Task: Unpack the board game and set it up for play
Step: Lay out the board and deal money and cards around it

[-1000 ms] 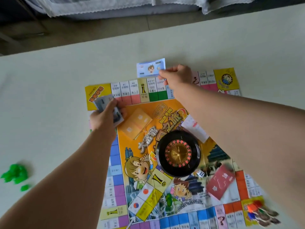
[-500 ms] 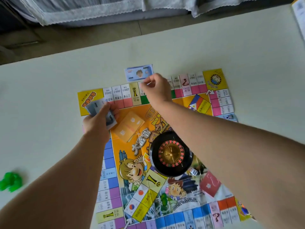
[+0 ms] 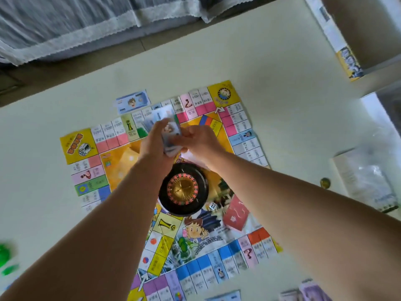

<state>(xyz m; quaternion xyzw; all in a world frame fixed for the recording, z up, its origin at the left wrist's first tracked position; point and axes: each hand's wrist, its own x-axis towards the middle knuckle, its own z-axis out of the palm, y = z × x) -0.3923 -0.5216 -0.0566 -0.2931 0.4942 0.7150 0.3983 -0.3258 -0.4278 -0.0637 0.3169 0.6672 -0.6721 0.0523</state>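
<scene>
The paper game board [image 3: 82, 146] lies unfolded on the pale table. A black roulette wheel [image 3: 182, 190] stands on its middle, with a white die [image 3: 212, 206] and a red card deck [image 3: 235, 213] to its right and an orange deck [image 3: 128, 161] to its left. One blue banknote [image 3: 132, 101] lies on the table beyond the board's far edge. My left hand [image 3: 153, 144] grips a stack of banknotes [image 3: 167, 124] above the board's far part. My right hand [image 3: 198, 141] meets the stack from the right, its fingers pinching the notes.
The open game box [image 3: 347, 59] stands at the far right, with a plastic bag over a booklet [image 3: 366, 181] and a small round token [image 3: 325, 182] nearer. Green pieces [image 3: 6, 257] lie at the left edge. More banknotes [image 3: 308, 292] sit at the near edge.
My right hand drew back from the blue banknote left beyond the board and came to the stack. My left hand carried the stack rightward to the board's middle. The view shifted right.
</scene>
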